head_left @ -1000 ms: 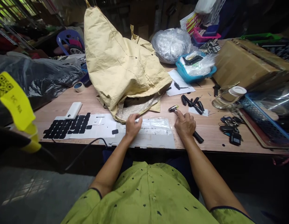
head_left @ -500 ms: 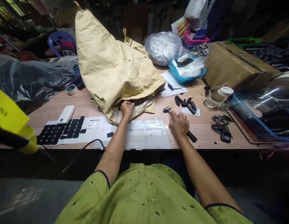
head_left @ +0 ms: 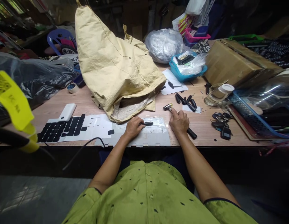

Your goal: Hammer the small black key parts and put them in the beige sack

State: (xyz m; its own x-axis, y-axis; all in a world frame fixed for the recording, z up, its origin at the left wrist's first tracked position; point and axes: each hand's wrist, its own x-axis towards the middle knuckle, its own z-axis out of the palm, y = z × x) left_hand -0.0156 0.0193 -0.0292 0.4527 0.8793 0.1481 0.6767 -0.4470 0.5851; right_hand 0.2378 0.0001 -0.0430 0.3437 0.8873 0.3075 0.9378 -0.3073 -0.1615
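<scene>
My left hand [head_left: 134, 127] pinches a small slim black piece [head_left: 147, 123] just above the clear plastic-covered sheet [head_left: 153, 137] at the table's front edge; its exact kind is too small to tell. A small hammer [head_left: 192, 133] is in my right hand [head_left: 179, 123], its metal head [head_left: 168, 107] pointing away and its black handle showing below the palm. Behind my left hand, the mouth of a large beige cloth sack [head_left: 121, 68] gapes toward me. Several black pieces [head_left: 186, 102] lie loose beyond my right hand.
On the left are rows of black stickers [head_left: 52, 130], a white power bank [head_left: 67, 112] and a tape roll [head_left: 72, 88]. To the right sit keys [head_left: 222, 124], a glass jar [head_left: 219, 95], a blue basket [head_left: 249, 115] and a cardboard box [head_left: 233, 65]. A teal basket [head_left: 187, 74] stands behind.
My left hand has come out of the sack's mouth toward me and down to the plastic-covered sheet, now with a slim black piece in its fingers. My right hand keeps the hammer in place.
</scene>
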